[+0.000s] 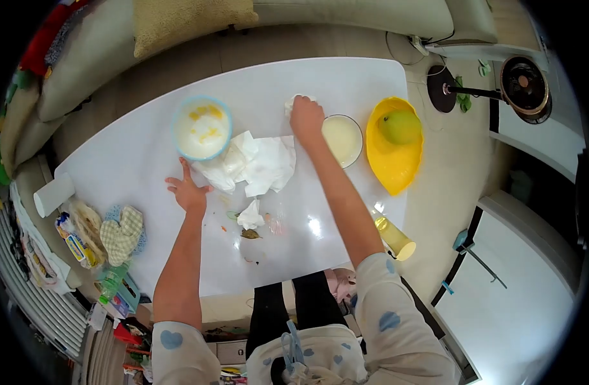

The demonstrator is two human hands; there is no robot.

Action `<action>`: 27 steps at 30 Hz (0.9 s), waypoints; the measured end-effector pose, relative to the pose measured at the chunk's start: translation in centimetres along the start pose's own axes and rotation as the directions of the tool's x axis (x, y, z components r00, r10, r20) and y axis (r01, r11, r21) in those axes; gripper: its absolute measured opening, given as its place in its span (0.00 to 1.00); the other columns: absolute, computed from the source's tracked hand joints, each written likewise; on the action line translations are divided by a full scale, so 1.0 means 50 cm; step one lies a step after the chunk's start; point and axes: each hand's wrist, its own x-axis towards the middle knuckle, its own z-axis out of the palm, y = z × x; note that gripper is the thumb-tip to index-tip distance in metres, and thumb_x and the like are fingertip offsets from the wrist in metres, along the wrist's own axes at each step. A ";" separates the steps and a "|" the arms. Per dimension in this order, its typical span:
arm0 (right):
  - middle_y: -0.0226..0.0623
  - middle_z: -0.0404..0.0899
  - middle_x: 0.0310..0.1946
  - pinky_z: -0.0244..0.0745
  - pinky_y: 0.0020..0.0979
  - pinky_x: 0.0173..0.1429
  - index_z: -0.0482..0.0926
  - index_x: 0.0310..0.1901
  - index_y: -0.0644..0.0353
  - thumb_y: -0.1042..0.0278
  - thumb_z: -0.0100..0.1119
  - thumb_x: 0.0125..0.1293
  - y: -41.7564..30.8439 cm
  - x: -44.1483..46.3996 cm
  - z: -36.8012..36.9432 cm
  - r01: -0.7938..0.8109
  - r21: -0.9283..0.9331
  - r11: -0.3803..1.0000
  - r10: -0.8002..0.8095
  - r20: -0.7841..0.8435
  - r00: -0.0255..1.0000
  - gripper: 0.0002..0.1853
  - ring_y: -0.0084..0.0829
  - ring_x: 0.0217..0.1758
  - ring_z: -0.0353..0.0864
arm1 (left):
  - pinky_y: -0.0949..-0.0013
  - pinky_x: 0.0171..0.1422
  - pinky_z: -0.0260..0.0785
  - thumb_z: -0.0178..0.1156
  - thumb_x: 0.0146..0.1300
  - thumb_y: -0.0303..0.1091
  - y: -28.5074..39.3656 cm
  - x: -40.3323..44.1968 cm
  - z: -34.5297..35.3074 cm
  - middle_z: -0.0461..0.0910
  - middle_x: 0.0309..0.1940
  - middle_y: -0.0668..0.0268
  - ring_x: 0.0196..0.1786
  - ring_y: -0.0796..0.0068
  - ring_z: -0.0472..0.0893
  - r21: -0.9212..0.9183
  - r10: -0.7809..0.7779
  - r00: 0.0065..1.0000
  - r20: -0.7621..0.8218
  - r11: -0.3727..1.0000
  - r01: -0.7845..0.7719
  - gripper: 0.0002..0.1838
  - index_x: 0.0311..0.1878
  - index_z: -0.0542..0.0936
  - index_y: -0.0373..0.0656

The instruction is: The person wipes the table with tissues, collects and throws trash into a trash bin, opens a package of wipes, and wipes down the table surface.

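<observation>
My right hand point(306, 118) is closed on a white tissue point(290, 104) on the white table, just left of a round glass bowl of pale liquid point(342, 140). My left hand point(188, 190) rests with spread fingers on the table, below a blue-rimmed bowl point(202, 128) that holds white and yellow food. Crumpled white paper point(268, 165) lies between the hands. Nearer me are a smaller crumpled tissue point(250, 215), a brown leaf-like scrap point(250, 234) and small bits.
A yellow leaf-shaped dish point(395, 172) with a green fruit point(400, 127) stands at the right, above a yellow bottle point(394, 239). At the left edge are a white roll point(54, 194), a packet point(76, 240) and a checked mitt point(121, 236). A fan point(524, 83) stands beyond the table.
</observation>
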 end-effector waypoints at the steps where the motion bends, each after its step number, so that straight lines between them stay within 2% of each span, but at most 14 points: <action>1: 0.42 0.74 0.42 0.63 0.46 0.52 0.73 0.40 0.60 0.58 0.64 0.47 0.015 0.002 -0.052 -0.004 0.139 0.990 -0.026 0.212 0.977 0.21 0.43 0.46 0.74 | 0.61 0.51 0.70 0.74 0.31 0.34 -0.001 0.003 0.002 0.42 0.63 0.35 0.62 0.34 0.55 -0.003 -0.002 1.000 0.001 1.000 0.002 0.61 0.67 0.44 0.71; 3: 0.52 0.65 0.55 0.49 0.58 0.61 0.61 0.58 0.59 0.44 0.68 0.39 0.030 -0.029 -0.117 0.072 -0.053 0.996 -0.067 0.087 0.994 0.46 0.56 0.59 0.61 | 0.61 0.51 0.70 0.74 0.32 0.34 -0.008 0.007 0.008 0.43 0.63 0.34 0.62 0.33 0.55 -0.022 0.021 1.000 0.003 1.000 -0.021 0.61 0.67 0.44 0.71; 4: 0.52 0.65 0.55 0.49 0.58 0.61 0.61 0.58 0.59 0.44 0.68 0.39 0.047 -0.047 -0.127 0.074 -0.052 0.996 -0.069 0.091 0.993 0.46 0.56 0.59 0.61 | 0.61 0.51 0.70 0.74 0.32 0.34 -0.010 0.007 0.009 0.43 0.63 0.34 0.62 0.33 0.55 -0.021 0.017 1.000 0.006 1.000 -0.017 0.61 0.67 0.44 0.71; 6: 0.58 0.49 0.63 0.36 0.63 0.63 0.43 0.67 0.53 0.38 0.69 0.33 0.082 -0.077 -0.142 -0.047 -0.131 0.990 0.082 0.275 0.958 0.62 0.63 0.66 0.43 | 0.61 0.51 0.70 0.74 0.32 0.33 -0.007 0.006 0.009 0.43 0.63 0.34 0.62 0.33 0.55 -0.024 0.032 0.999 -0.015 0.999 -0.033 0.61 0.67 0.44 0.70; 7: 0.58 0.49 0.63 0.36 0.63 0.63 0.43 0.67 0.53 0.38 0.69 0.33 0.097 -0.091 -0.141 -0.045 -0.130 0.990 0.080 0.276 0.958 0.62 0.63 0.66 0.43 | 0.61 0.51 0.70 0.74 0.32 0.33 -0.007 0.006 0.008 0.43 0.63 0.34 0.62 0.33 0.55 -0.023 0.031 0.999 -0.015 0.999 -0.031 0.61 0.67 0.44 0.70; 9: 0.59 0.41 0.65 0.36 0.63 0.63 0.40 0.67 0.50 0.38 0.70 0.30 0.114 -0.113 -0.135 0.053 -0.156 0.986 0.003 0.336 0.942 0.64 0.64 0.67 0.39 | 0.62 0.50 0.70 0.74 0.32 0.33 -0.009 0.006 0.008 0.42 0.62 0.33 0.62 0.31 0.54 -0.018 0.042 0.999 -0.016 0.999 -0.043 0.61 0.67 0.44 0.70; 13: 0.57 0.41 0.65 0.37 0.64 0.62 0.42 0.67 0.50 0.41 0.71 0.31 0.122 -0.133 -0.133 0.018 -0.101 0.995 0.019 0.362 0.932 0.62 0.63 0.67 0.38 | 0.62 0.50 0.70 0.74 0.32 0.35 -0.010 0.008 0.008 0.42 0.62 0.32 0.61 0.30 0.55 -0.013 0.057 0.998 -0.025 0.998 -0.058 0.61 0.67 0.43 0.70; 15: 0.56 0.44 0.64 0.42 0.61 0.63 0.42 0.66 0.49 0.45 0.72 0.31 0.121 -0.152 -0.134 0.079 -0.154 0.985 -0.012 0.392 0.920 0.61 0.61 0.66 0.42 | 0.62 0.49 0.70 0.74 0.33 0.37 -0.012 0.009 0.008 0.42 0.62 0.31 0.61 0.30 0.55 -0.001 0.063 0.998 -0.024 0.998 -0.064 0.61 0.67 0.43 0.70; 18: 0.56 0.45 0.63 0.45 0.59 0.63 0.44 0.66 0.50 0.48 0.72 0.31 0.134 -0.192 -0.130 0.127 -0.147 0.981 -0.067 0.355 0.932 0.60 0.60 0.65 0.45 | 0.61 0.50 0.70 0.74 0.33 0.38 -0.011 0.010 0.005 0.43 0.62 0.31 0.60 0.30 0.56 0.017 0.062 0.998 -0.015 0.998 -0.062 0.61 0.67 0.42 0.71; 21: 0.57 0.46 0.63 0.46 0.57 0.63 0.46 0.65 0.52 0.49 0.72 0.30 0.156 -0.237 -0.112 0.126 -0.190 0.974 -0.052 0.355 0.933 0.59 0.60 0.65 0.46 | 0.61 0.50 0.70 0.74 0.34 0.39 -0.009 0.012 0.002 0.43 0.62 0.31 0.61 0.30 0.56 0.046 0.055 0.998 -0.014 0.997 -0.054 0.61 0.67 0.41 0.72; 27: 0.60 0.43 0.63 0.43 0.58 0.63 0.45 0.66 0.53 0.49 0.72 0.30 0.206 -0.335 -0.086 0.117 -0.150 0.982 -0.054 0.368 0.928 0.60 0.62 0.65 0.44 | 0.58 0.51 0.69 0.74 0.33 0.40 -0.010 0.011 0.001 0.43 0.62 0.33 0.61 0.32 0.57 0.037 0.048 0.999 -0.024 0.998 -0.048 0.60 0.67 0.43 0.73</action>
